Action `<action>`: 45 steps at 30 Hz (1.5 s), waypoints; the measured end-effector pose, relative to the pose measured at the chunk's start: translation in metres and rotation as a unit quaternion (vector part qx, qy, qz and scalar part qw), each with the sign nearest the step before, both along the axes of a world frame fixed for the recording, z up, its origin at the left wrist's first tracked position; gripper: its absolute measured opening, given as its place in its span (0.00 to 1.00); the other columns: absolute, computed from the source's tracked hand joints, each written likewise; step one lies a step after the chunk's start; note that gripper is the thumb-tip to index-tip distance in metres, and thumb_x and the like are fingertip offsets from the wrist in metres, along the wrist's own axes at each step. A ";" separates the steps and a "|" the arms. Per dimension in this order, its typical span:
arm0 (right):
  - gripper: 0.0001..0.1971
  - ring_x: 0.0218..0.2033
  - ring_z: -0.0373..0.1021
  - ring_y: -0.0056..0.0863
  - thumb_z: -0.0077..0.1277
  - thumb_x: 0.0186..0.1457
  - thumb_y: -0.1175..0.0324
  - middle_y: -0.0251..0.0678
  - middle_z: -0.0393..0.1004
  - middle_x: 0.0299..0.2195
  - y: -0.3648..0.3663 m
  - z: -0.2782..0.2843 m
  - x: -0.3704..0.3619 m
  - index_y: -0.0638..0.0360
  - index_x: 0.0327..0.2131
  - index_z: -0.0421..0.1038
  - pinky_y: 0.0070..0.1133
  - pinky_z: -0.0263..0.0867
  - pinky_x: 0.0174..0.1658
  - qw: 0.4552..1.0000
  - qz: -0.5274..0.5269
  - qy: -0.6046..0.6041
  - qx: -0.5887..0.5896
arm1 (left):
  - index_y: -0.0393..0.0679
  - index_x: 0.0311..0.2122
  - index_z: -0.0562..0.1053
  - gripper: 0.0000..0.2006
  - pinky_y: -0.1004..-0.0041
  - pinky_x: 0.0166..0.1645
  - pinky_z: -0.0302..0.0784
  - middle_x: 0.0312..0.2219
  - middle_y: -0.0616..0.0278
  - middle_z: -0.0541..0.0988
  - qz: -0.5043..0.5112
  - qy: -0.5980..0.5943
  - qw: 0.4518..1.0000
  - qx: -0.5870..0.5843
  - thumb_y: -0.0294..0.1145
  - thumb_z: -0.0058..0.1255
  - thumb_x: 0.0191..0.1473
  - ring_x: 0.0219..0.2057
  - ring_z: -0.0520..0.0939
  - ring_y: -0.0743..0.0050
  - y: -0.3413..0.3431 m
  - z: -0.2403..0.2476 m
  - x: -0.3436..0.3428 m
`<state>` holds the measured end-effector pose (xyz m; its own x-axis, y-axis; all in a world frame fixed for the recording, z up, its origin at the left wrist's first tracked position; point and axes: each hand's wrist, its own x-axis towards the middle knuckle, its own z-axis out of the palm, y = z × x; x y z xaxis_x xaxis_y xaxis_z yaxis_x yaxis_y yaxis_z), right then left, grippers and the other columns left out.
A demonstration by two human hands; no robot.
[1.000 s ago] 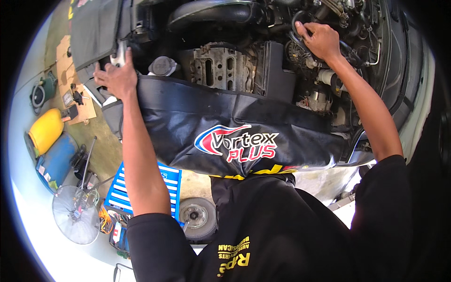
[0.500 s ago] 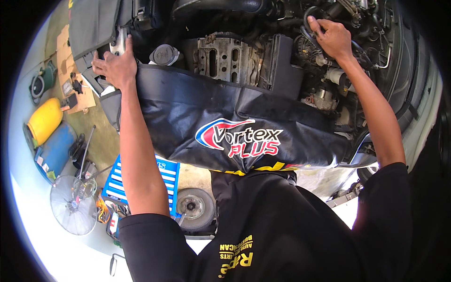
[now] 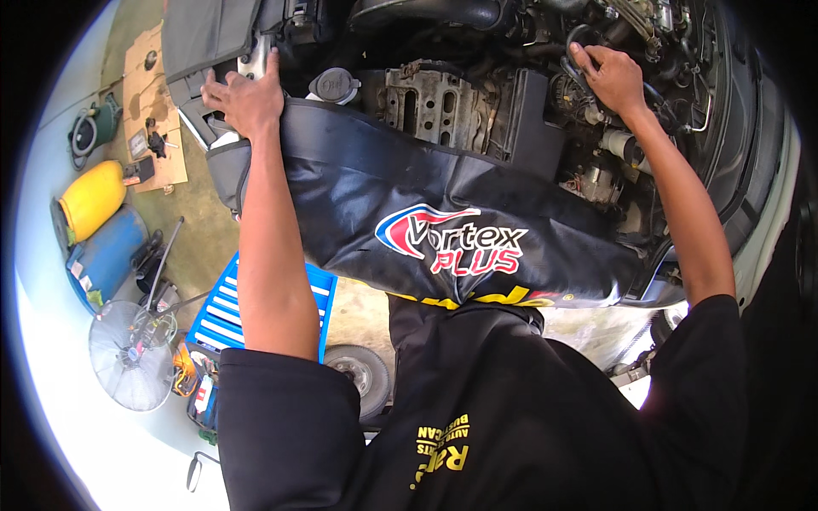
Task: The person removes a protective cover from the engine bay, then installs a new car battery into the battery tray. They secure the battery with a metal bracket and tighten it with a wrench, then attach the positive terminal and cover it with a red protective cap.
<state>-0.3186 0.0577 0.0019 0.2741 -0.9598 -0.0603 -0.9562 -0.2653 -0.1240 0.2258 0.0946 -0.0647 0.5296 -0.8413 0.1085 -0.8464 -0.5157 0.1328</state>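
My left hand (image 3: 249, 100) lies with fingers spread on the corner of the engine bay, its index finger alongside a silver metal bracket (image 3: 254, 61). Just right of it sits a round dark cap (image 3: 333, 84) on a pale neck. Over at the far right, my right hand (image 3: 615, 82) has its fingers closed around a curved black hose (image 3: 573, 41). Below that hand are the engine's metal parts (image 3: 594, 183). Between my arms, a black padded cover (image 3: 341, 162) with a coloured logo drapes over the car's front edge.
A slotted metal plate (image 3: 431, 104) and a black plastic box (image 3: 530, 128) fill the bay's middle. On the floor to the left are a yellow drum (image 3: 91, 200), a blue drum (image 3: 109, 251), a fan (image 3: 130, 356) and a blue tool chest (image 3: 223, 304). A wheel (image 3: 362, 375) lies behind my left arm.
The view has shifted, so the car and floor objects appear farther right and slightly lower. Both hands keep their places, the left on the corner and the right on the hose.
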 end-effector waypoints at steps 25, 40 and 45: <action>0.31 0.30 0.76 0.51 0.43 0.68 0.38 0.47 0.78 0.25 0.003 0.001 0.010 0.55 0.30 0.82 0.39 0.70 0.33 1.000 -0.023 0.000 -0.003 | 0.30 0.48 0.79 0.42 0.43 0.64 0.71 0.68 0.48 0.58 0.005 -0.010 1.000 -0.022 0.70 0.61 0.50 0.71 0.51 0.42 0.000 -0.002 0.001; 0.31 0.32 0.80 0.48 0.46 0.65 0.35 0.46 0.82 0.27 0.006 -0.010 0.001 0.52 0.33 0.86 0.37 0.76 0.39 0.999 -0.015 -0.019 -0.024 | 0.28 0.47 0.78 0.46 0.43 0.63 0.72 0.67 0.47 0.59 0.002 -0.030 0.999 -0.010 0.74 0.58 0.50 0.71 0.52 0.44 0.001 -0.013 0.007; 0.30 0.33 0.80 0.47 0.47 0.64 0.36 0.45 0.82 0.27 0.001 -0.002 0.001 0.53 0.33 0.86 0.37 0.76 0.40 1.000 -0.011 -0.003 -0.026 | 0.29 0.47 0.78 0.46 0.42 0.63 0.72 0.67 0.48 0.59 0.007 -0.029 0.999 -0.023 0.74 0.57 0.51 0.71 0.52 0.43 -0.004 -0.011 0.003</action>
<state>-0.3174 0.0583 -0.0004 0.2531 -0.9674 -0.0096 -0.9612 -0.2503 -0.1161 0.2291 0.0903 -0.0759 0.5325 -0.8276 0.1776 -0.8464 -0.5216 0.1071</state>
